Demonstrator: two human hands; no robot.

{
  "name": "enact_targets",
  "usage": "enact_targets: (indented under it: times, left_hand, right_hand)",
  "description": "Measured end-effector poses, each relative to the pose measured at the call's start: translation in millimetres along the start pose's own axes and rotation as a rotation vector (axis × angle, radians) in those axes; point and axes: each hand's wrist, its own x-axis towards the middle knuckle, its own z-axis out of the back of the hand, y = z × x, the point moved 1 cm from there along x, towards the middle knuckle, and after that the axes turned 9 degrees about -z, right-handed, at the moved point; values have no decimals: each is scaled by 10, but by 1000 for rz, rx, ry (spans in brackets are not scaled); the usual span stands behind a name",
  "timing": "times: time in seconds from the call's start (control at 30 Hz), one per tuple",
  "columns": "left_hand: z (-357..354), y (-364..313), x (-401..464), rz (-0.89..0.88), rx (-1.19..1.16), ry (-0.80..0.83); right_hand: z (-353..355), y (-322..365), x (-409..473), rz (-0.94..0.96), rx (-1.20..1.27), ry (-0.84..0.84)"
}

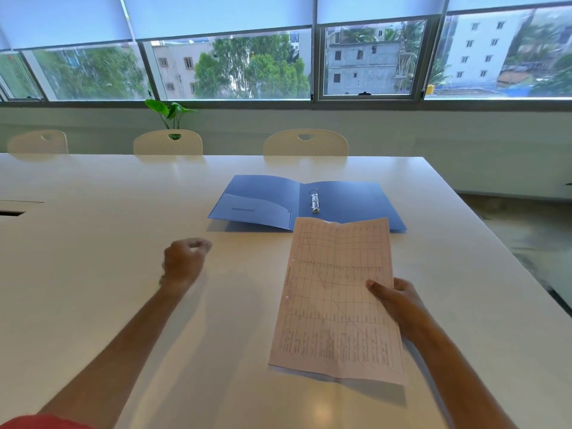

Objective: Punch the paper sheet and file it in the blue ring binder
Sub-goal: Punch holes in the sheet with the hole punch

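Observation:
A pale pink paper sheet (pixel 335 298) printed with a grid is held above the white table (pixel 93 230); two small punched holes show along its left edge. My right hand (pixel 394 297) grips its right edge, thumb on top. The blue ring binder (pixel 266 201) lies open flat just beyond the sheet, its metal rings (pixel 314 201) standing near the spine. My left hand (pixel 184 258) hovers over the table to the left of the sheet, fingers curled, holding nothing. No punch is in view.
Three white chairs (pixel 305 144) stand along the table's far edge, with a green plant (pixel 171 113) behind the middle one. Windows run along the back wall. The table's right edge (pixel 495 230) drops to the floor. A dark slot (pixel 12 213) sits at the far left.

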Motion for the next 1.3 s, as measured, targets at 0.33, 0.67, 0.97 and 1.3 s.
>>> enact_targets:
  times: [0.33,0.67,0.97,1.3]
  left_hand:
    - [-707,-670,-650,138,-582,894]
    - [-839,-1169,-779,27,-730,679]
    - [-909,-1659,-829,-137,-928,617]
    - [-1212,-1755,-1010,-171,-852,743]
  right_hand:
    - [82,78,-155,48,-72,144]
    - [375,386,-356,260,-75,13]
    - [536,875,-679,443,-59,-221]
    - [626,786,-736,462,-183,-231]
